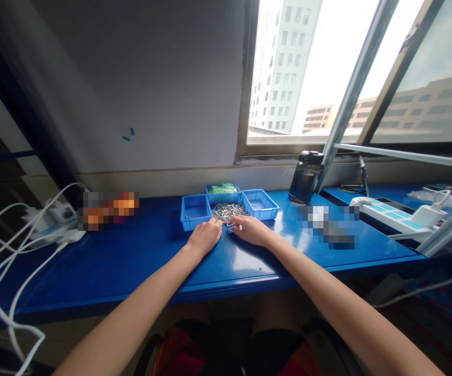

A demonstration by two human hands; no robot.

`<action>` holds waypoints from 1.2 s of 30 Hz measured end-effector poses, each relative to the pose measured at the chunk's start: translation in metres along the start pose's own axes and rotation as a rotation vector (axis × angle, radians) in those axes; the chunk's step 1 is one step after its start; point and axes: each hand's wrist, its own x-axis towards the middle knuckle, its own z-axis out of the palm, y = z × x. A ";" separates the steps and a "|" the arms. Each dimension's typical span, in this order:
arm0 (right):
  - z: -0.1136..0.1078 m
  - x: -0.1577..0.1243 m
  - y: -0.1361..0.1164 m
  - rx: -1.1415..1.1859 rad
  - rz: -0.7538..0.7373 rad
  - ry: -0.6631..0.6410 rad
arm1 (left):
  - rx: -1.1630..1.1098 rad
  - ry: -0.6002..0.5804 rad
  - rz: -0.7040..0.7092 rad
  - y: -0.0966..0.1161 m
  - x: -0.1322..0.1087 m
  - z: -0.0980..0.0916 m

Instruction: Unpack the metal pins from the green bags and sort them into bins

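A heap of small silvery metal pieces, screw-like in shape, lies between three blue trays. My left hand rests at the front of the heap with its fingers curled together; what they pinch, if anything, is hidden. Opposite it, my right hand pinches a small dark metal piece at the heap's near edge. The left blue tray holds a few tiny pieces. Green packets fill the back blue tray. At the right stands another blue tray, its contents too small to make out.
A black bottle stands behind and right of the trays. White power strips lie at the right, with white cables at the left. Blurred items sit on both sides of the blue table. A metal post rises at the right.
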 end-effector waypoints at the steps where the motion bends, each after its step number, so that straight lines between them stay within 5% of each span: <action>1: 0.001 0.000 0.001 -0.008 0.003 0.003 | -0.001 0.003 0.008 0.000 0.000 0.000; 13: 0.003 0.001 0.006 -0.005 0.006 0.040 | -0.034 0.014 0.197 0.000 -0.002 -0.003; 27: 0.002 0.001 0.006 0.022 -0.010 0.004 | -0.149 0.054 0.263 -0.002 -0.003 -0.004; 36: 0.002 0.001 0.005 0.016 -0.007 0.002 | -0.174 0.032 0.183 0.000 -0.003 -0.004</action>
